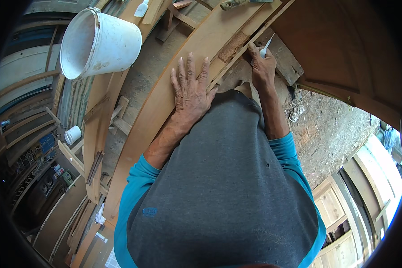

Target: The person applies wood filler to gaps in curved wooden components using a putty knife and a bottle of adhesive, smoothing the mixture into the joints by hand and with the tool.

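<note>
1. Left hand [191, 89]: palm down on the long wooden plank [154, 100], fingers straight and spread apart, with nothing gripped; skin dusty and creased against the smooth, honey-coloured surface.
2. Right hand [263, 69]: fingers closed together around a small white bottle [263, 53], just beside the right edge of the plank; narrow, pointed nozzle directed away from the body and slightly to the right. Bottle body mostly hidden behind the fingers; contents not possible to tell.
3. Along the plank, between both hands and a little farther away: a long recess with rough, crumbly, reddish-brown filling [235, 46], very different from the even wood around.
4. At the far end, on the plank: a flat tool [233, 4] with worn handle and metal blade, partly cut by the view's border.
5. To the left of the plank: a large white bucket [116, 47], round, tilted in view, with stained wall; near its far side, a second white bottle [141, 9], upon wood.
6. To the right: a thick, rough-edged wooden block [286, 64], close to a broad, dark brown panel [353, 53]; below, gritty grey ground [319, 134] with crumpled, transparent plastic [295, 111].
</note>
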Demonstrator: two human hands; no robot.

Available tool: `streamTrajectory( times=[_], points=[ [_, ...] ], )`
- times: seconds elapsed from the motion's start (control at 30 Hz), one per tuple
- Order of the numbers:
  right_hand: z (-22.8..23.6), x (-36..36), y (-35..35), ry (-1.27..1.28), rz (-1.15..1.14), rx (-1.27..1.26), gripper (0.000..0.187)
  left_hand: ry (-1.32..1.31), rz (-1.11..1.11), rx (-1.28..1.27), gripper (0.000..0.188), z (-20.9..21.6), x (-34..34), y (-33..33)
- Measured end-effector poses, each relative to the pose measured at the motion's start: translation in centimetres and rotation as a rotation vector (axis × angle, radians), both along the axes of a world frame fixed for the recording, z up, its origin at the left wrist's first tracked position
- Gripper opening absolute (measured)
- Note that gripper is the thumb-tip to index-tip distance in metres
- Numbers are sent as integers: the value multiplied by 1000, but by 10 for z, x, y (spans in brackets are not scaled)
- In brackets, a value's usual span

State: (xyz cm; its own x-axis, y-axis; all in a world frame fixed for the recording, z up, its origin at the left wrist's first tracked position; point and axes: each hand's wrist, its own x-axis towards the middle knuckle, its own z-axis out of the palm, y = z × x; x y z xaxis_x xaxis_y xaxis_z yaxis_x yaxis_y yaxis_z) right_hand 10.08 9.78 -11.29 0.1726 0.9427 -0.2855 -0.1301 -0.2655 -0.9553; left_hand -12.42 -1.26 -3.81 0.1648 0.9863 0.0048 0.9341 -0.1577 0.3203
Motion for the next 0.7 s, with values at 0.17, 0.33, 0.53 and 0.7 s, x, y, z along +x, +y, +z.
streamTrajectory(
  times=[0.17, 0.33, 0.53, 0.7],
  points=[
    [-3, -3, 1, -39, -11, 4, 39, -1, 14, 8, 106, -3, -3, 1],
    [3, -9, 2, 20, -31, -2, 39, 17, 10, 23, 107, -6, -4, 2],
    [4, -9, 1, 83, -51, -19, 37, 14, 1, 34, 109, -7, -5, 3],
    [9, -10, 0, 95, -57, -16, 37, 12, -2, 27, 109, -5, -4, 3]
  ],
)
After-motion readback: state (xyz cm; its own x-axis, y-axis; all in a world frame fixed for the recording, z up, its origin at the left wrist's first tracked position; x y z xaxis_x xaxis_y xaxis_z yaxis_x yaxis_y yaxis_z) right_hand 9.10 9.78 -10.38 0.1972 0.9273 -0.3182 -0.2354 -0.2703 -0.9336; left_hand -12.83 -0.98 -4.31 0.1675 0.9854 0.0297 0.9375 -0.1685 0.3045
